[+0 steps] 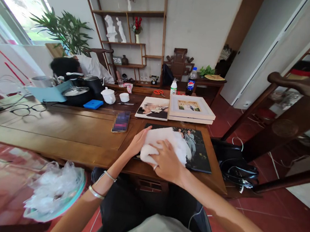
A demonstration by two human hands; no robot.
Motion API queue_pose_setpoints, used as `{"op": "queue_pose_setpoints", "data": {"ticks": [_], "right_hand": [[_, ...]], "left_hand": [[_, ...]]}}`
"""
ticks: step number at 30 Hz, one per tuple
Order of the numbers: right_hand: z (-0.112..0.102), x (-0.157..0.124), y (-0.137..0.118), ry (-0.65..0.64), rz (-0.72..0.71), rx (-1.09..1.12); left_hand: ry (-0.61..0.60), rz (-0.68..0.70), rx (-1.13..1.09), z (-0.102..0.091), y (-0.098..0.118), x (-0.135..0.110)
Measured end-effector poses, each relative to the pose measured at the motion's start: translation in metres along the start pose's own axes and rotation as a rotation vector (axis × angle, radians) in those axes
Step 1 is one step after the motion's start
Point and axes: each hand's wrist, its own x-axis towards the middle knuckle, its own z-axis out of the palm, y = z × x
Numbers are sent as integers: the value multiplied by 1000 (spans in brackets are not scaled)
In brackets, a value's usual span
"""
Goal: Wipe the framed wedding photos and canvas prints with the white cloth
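Note:
A large dark photo panel, printed with people outdoors, lies flat on the wooden table at its front right. Bunched over its left and middle part is a soft white cloth, which hides much of the picture. My right hand, with a ring on it, presses down on the cloth and grips a folded part under its bent fingers. At the left edge of the panel rests my left hand, fingers stretched out along the cloth's side. Bracelets show on my left wrist.
Behind the panel lie a stack of framed photos and a smaller photo board. A phone lies to the left. Farther back stand a cola bottle, a white bottle and a lidded white cup. A bag-lined bin stands lower left.

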Motion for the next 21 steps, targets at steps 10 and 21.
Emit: {"op": "queue_pose_setpoints", "data": {"ticks": [10,21], "right_hand": [[-41,-58,2,-72,-108,259],[-31,-57,129,90,258,-120]], "left_hand": [[-78,170,234,0,-2,-6],[-81,247,290,-1,-5,-6]]}}
